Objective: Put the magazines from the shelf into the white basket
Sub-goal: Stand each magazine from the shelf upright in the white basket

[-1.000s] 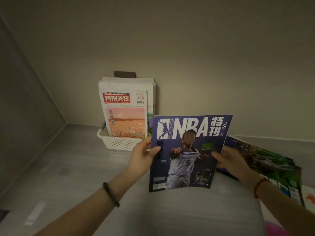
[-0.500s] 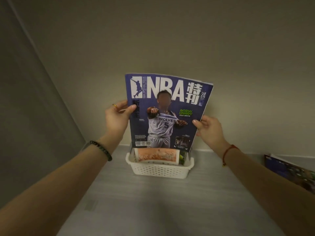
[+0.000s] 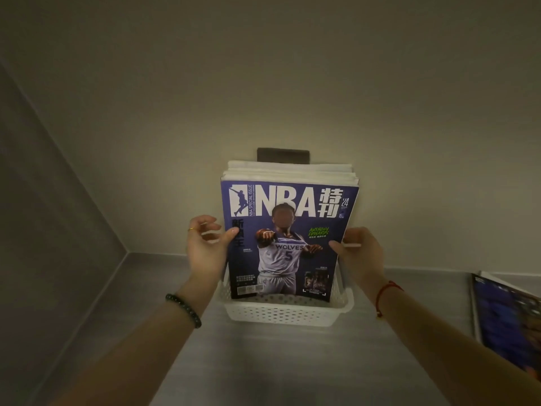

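Observation:
A blue NBA magazine stands upright in the white basket, its lower edge inside the front rim. Behind it several other magazines stand in the same basket, only their white top edges showing. My left hand pinches the blue magazine's left edge between thumb and fingers. My right hand grips its right edge, thumb on the cover. More magazines lie flat on the shelf at the far right, partly cut off by the frame.
The basket stands on a grey shelf against the pale back wall. A grey side wall closes the left. A dark rectangular plate sits on the back wall behind the magazines.
The blue magazine was carried from the right, raised above the basket, then lowered into it in front of the other magazines. Both hands stayed on its edges.

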`<action>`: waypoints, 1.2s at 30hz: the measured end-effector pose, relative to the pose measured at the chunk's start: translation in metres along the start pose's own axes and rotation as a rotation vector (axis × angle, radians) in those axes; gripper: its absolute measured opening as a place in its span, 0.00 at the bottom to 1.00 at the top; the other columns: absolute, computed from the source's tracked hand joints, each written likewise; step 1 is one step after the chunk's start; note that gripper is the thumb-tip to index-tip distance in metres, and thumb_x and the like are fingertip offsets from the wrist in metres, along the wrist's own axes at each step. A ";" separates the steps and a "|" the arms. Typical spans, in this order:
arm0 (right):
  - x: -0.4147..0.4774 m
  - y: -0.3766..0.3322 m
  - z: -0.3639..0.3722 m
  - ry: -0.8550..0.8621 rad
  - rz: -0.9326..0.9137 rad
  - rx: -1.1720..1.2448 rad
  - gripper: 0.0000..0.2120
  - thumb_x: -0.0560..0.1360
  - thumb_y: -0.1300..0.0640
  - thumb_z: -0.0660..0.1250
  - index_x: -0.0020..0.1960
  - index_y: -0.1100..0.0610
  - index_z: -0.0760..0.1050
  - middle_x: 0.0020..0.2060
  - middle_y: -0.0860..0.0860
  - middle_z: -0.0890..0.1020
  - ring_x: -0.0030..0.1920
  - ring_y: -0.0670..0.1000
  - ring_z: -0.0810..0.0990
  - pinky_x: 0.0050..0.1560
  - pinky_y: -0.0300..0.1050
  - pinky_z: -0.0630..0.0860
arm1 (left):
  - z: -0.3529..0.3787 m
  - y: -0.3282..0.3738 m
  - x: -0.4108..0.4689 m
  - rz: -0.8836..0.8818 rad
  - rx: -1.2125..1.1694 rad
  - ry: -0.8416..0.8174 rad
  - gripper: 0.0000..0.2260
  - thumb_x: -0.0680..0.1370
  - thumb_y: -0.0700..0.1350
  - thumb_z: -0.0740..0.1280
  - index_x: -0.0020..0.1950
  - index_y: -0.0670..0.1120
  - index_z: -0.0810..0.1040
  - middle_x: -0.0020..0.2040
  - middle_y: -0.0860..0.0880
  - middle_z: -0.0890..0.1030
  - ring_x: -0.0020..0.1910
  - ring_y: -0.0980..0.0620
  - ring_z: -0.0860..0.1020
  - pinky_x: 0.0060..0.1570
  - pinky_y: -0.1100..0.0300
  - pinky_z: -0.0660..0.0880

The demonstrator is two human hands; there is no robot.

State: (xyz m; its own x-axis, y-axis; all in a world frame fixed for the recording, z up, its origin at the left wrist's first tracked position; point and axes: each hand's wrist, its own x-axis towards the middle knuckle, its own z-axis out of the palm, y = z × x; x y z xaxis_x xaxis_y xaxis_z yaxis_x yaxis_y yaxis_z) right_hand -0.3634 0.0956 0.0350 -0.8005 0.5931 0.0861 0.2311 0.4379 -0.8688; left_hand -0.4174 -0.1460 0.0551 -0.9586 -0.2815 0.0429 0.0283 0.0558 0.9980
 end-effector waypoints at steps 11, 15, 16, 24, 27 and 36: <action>-0.014 0.032 -0.041 -0.221 0.046 0.018 0.17 0.71 0.65 0.68 0.58 0.58 0.72 0.48 0.52 0.75 0.44 0.53 0.76 0.35 0.36 0.71 | 0.009 0.009 -0.039 0.012 0.072 -0.087 0.14 0.72 0.37 0.69 0.35 0.51 0.67 0.33 0.50 0.71 0.36 0.50 0.73 0.44 0.51 0.75; -0.038 0.081 -0.101 -0.245 0.127 0.003 0.19 0.69 0.71 0.67 0.58 0.62 0.72 0.48 0.56 0.73 0.37 0.51 0.75 0.25 0.27 0.72 | 0.039 0.016 -0.090 0.050 0.050 -0.267 0.14 0.72 0.34 0.67 0.35 0.50 0.68 0.31 0.49 0.70 0.31 0.53 0.69 0.42 0.53 0.69; -0.044 0.095 -0.118 -0.235 0.165 -0.004 0.19 0.69 0.72 0.68 0.59 0.63 0.72 0.48 0.56 0.73 0.37 0.52 0.74 0.24 0.27 0.71 | 0.050 0.018 -0.104 0.037 0.034 -0.319 0.13 0.72 0.33 0.67 0.35 0.49 0.69 0.31 0.49 0.69 0.31 0.53 0.69 0.42 0.54 0.69; -0.087 0.185 -0.260 -0.220 0.212 -0.312 0.21 0.68 0.65 0.71 0.60 0.64 0.72 0.53 0.62 0.79 0.49 0.52 0.75 0.52 0.46 0.72 | 0.156 0.002 -0.228 -0.122 0.031 -0.680 0.10 0.74 0.36 0.66 0.42 0.51 0.72 0.35 0.50 0.71 0.31 0.54 0.70 0.24 0.71 0.70; -0.095 0.207 -0.304 -0.199 0.160 -0.420 0.12 0.71 0.60 0.69 0.54 0.60 0.77 0.52 0.59 0.81 0.53 0.56 0.79 0.53 0.47 0.73 | 0.192 -0.010 -0.269 -0.156 0.101 -0.756 0.07 0.74 0.39 0.67 0.49 0.48 0.73 0.40 0.50 0.74 0.36 0.52 0.73 0.32 0.64 0.72; -0.101 0.283 -0.358 -0.460 0.094 -0.938 0.32 0.77 0.51 0.59 0.74 0.52 0.47 0.76 0.52 0.45 0.76 0.53 0.45 0.75 0.52 0.47 | 0.258 -0.044 -0.343 -0.301 0.190 -0.802 0.13 0.75 0.41 0.66 0.59 0.43 0.73 0.49 0.46 0.76 0.37 0.54 0.74 0.33 0.64 0.72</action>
State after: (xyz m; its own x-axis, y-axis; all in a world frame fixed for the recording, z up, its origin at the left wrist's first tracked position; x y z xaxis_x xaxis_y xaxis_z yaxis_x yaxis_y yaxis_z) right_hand -0.0194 0.4014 -0.0451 -0.8446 0.4243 -0.3267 0.4822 0.8679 -0.1194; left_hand -0.1629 0.1951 -0.0150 -0.8299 0.4448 -0.3368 -0.2367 0.2660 0.9345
